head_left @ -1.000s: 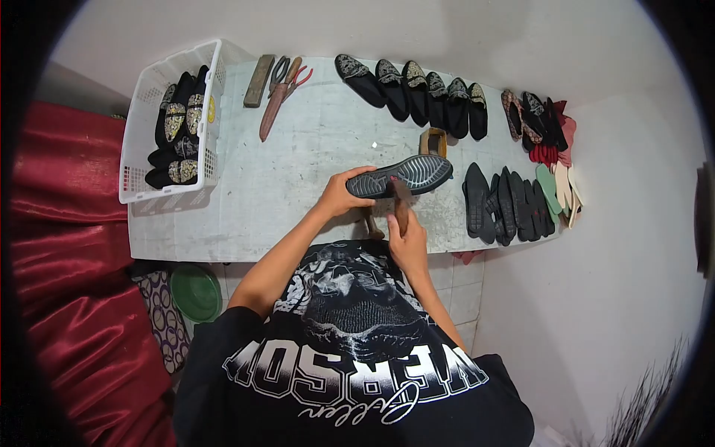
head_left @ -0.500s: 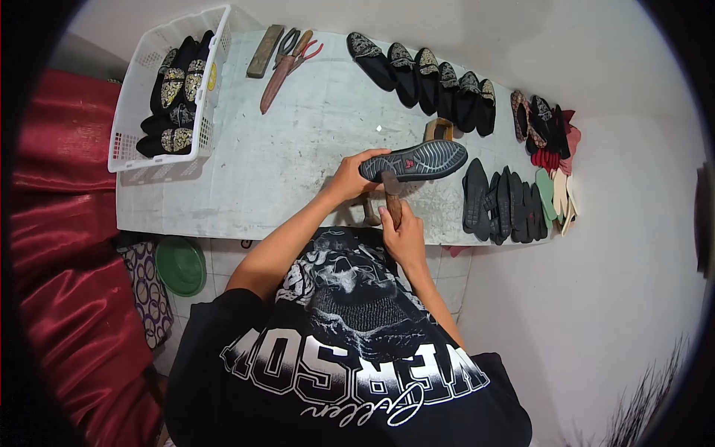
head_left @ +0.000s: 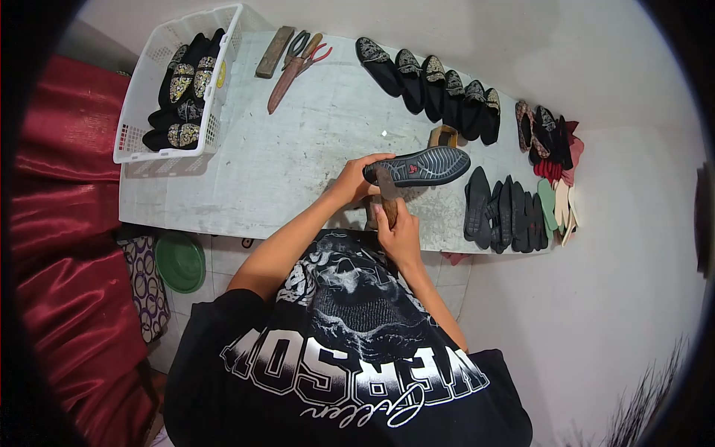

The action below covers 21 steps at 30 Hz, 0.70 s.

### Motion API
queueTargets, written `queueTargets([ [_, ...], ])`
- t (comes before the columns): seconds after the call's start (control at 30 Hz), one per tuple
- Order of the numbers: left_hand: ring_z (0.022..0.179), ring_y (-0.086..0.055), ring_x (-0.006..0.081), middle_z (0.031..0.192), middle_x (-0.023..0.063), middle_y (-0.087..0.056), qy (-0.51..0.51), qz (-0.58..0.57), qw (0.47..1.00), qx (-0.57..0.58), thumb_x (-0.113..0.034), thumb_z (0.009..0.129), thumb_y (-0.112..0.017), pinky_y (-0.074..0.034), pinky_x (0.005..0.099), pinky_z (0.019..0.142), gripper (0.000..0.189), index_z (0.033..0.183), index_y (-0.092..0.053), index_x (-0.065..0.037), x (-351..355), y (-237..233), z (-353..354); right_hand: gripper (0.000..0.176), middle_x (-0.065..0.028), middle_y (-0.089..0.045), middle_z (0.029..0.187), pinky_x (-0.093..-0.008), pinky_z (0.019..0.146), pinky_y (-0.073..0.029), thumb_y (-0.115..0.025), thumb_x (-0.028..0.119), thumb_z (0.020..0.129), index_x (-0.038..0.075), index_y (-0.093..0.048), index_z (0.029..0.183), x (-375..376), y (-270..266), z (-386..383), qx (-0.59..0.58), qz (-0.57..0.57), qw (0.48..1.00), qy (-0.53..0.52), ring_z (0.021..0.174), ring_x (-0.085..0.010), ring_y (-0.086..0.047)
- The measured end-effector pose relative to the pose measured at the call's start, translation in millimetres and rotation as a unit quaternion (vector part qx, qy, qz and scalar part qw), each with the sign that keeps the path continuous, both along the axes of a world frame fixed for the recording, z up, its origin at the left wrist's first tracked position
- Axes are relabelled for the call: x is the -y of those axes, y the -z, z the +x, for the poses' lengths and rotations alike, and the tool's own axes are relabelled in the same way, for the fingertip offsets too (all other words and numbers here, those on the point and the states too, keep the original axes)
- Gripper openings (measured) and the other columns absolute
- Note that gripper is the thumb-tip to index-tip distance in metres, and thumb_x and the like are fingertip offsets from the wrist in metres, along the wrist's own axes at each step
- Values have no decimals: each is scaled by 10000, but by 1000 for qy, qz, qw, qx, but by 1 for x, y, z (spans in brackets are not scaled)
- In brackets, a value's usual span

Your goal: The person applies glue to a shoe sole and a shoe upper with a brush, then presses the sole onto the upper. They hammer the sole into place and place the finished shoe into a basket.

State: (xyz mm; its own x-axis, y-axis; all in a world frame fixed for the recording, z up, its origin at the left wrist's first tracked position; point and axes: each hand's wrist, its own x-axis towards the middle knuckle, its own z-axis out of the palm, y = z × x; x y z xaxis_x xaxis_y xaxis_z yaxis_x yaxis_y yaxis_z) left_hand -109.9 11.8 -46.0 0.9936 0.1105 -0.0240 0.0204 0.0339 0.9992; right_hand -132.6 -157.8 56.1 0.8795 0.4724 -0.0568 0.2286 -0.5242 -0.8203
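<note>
Our L hand [head_left: 350,181] clamps shoe [head_left: 424,165] at heel, sole up, long axis running right; R hand [head_left: 398,231] fists tool [head_left: 387,195] against shoe's near edge.

Right hand [head_left: 400,232] hides part of the tool [head_left: 386,191]; the shoe [head_left: 424,165] half-covers the block [head_left: 444,135].

Shoe sole [head_left: 428,165]: in the left hand [head_left: 348,182], is showing black, matt, ribbed tread.
Tool [head_left: 386,195]: in the right hand [head_left: 398,235], is looking brown, wood-like.
Table [head_left: 298,149]: under both hands, is appearing whitish, scuffed.
Basket [head_left: 132,138]: well left of the hands, is showing white latticed plastic.
</note>
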Motion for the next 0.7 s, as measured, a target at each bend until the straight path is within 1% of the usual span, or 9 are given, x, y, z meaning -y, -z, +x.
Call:
queueTargets([
  [0.1, 1071, -655, 110, 1248, 65, -736, 8, -13, 999, -28, -107, 720, -939, -525, 292, 971, 726, 1390, -659, -88, 1, 0, -2, 264, -231, -611, 676, -470, 552, -445, -676, 234, 1002, -6, -578, 953, 3, 8, 7, 39, -80, 996, -26, 612, -452, -630],
  [0.23, 1024, -661, 115, 1203, 72, -755, 11, -15, 999, -40, -59, 696, -891, -535, 290, 932, 739, 1397, -664, -123, 0, 1, -1, 267, -233, -606, 673, -468, 549, -443, -672, 238, 1006, -6, -580, 945, 1, 6, 8, 13, -1, 1000, -10, 606, -451, -625],
  [0.3, 1025, -659, 111, 1203, 71, -755, 4, -36, 998, -47, -58, 689, -899, -539, 292, 927, 747, 1395, -665, -124, 1, 4, -1, 299, -283, -662, 746, -510, 602, -508, -685, 283, 996, -2, -596, 1010, 2, 10, 13, 18, -66, 998, -10, 749, -516, -665],
  [0.37, 1026, -657, 108, 1203, 69, -755, 2, -54, 997, -49, -57, 682, -907, -542, 295, 922, 754, 1394, -667, -126, 0, 5, 2, 304, -284, -662, 748, -513, 606, -508, -683, 287, 998, -4, -597, 996, 3, 5, 16, 10, -57, 998, -8, 751, -517, -667],
  [0.47, 1033, -665, 117, 1212, 72, -752, -7, 34, 999, -24, -50, 669, -915, -546, 301, 930, 771, 1395, -667, -130, 0, -2, -3, 308, -279, -663, 744, -507, 603, -507, -683, 289, 1000, -6, -599, 972, 5, 6, 23, -2, -71, 997, -12, 748, -507, -674],
  [0.53, 1077, -663, 120, 1229, 60, -745, 2, -79, 995, -56, -28, 688, -904, -529, 301, 974, 759, 1402, -655, -87, -1, 1, -3, 307, -273, -663, 738, -497, 597, -507, -684, 287, 1000, -6, -599, 962, 6, 4, 22, -2, -92, 996, -9, 741, -496, -680],
  [0.6, 1091, -673, 137, 1247, 69, -743, 3, -21, 999, -37, -63, 683, -919, -526, 310, 989, 761, 1397, -658, -87, -4, 0, -2, 314, -275, -661, 735, -507, 598, -500, -687, 290, 1001, -8, -600, 951, 5, -3, 23, 4, -20, 1000, 11, 740, -494, -682],
  [0.63, 1105, -683, 154, 1264, 78, -741, -3, 33, 999, -23, -97, 678, -934, -523, 319, 1003, 765, 1393, -662, -87, -4, -1, -5, 314, -275, -661, 735, -507, 598, -500, -687, 290, 1001, -8, -600, 951, 6, -2, 24, 4, -20, 1000, 11, 740, -494, -682],
  [0.7, 1112, -687, 161, 1262, 85, -742, -9, 24, 999, -36, -129, 672, -944, -525, 321, 1003, 764, 1383, -670, -88, -5, -3, -8, 309, -271, -653, 716, -501, 585, -492, -692, 279, 999, -10, -599, 944, 9, 1, 27, 2, -55, 998, 20, 721, -490, -680],
])
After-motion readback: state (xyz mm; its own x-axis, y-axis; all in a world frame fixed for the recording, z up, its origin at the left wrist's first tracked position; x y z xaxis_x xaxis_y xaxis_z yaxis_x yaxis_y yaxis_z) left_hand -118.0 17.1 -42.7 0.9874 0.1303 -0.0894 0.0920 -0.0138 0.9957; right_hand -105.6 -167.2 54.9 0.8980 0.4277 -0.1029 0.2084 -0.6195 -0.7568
